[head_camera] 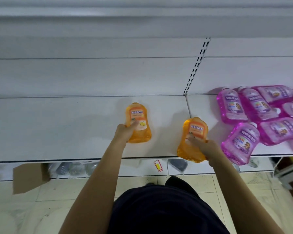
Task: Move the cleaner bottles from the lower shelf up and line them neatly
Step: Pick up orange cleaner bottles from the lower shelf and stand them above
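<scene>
Shelving step: left hand (125,133) is gripping one orange bottle (139,114) on the shelf (66,129); right hand (205,147) is gripping a second bottle (193,130) overhanging its edge. Next move likely needing both pushed back, aligned.

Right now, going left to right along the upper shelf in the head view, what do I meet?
Bare shelf → left orange bottle, gripped by the left hand → right orange bottle at the front edge, gripped by the right hand → purple bottles in a loose cluster.
</scene>
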`<state>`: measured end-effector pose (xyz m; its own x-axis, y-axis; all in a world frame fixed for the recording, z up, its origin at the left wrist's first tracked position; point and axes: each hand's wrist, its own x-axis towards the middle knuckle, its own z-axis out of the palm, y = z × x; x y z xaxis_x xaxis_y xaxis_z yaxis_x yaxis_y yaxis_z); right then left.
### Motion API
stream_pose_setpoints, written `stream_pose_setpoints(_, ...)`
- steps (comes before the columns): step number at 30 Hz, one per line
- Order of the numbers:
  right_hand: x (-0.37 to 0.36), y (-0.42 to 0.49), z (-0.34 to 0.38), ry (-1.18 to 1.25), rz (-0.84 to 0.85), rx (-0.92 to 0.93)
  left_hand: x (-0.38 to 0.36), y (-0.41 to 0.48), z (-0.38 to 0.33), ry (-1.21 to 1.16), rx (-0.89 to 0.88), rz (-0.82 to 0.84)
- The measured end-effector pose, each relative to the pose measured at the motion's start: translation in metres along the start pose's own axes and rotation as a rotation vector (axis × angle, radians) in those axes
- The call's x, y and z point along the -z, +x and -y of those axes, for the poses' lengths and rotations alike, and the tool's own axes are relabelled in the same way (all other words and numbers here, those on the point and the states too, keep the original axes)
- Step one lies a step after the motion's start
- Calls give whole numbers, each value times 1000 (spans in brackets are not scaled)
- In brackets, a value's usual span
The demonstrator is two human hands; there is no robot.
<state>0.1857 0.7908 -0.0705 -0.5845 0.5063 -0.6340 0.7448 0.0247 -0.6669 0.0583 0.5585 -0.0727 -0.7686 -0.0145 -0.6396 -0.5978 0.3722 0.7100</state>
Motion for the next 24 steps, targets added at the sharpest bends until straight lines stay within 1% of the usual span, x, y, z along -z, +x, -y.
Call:
stream_pose_setpoints(2, 0, -2, -9, 55, 30, -38, 5, -4, 2, -48, 46, 74)
stream_pose_setpoints(5, 3, -2, -25, 65, 63, -83, 7, -15, 9, -87, 43, 114)
stream_pose_setpoints(7, 4, -4, -32, 95, 95, -94, 7, -24, 15, -110, 38, 105)
stream_pose_setpoints(9, 6, -11, -38, 117, 128, -94, 8, -30, 22, -84, 26, 57)
stream_pose_setpoints(11, 8, -19, -42, 136, 143, -46, 9, -39, 28, -63, 1, 5)
stream_pose_setpoints(14, 13, -38, -52, 164, 155, 55, 8, -53, 43, -144, -33, -22)
stream_pose_setpoints(18, 23, -66, -84, 189, 133, 136, 2, -82, 71, -201, -105, -69)
stream_pose_setpoints(22, 45, -104, -115, 203, 134, 237, -1, -129, 99, -353, -137, -75)
stream_pose_setpoints(24, 57, -125, -125, 218, 138, 313, 1, -157, 113, -430, -194, -101)
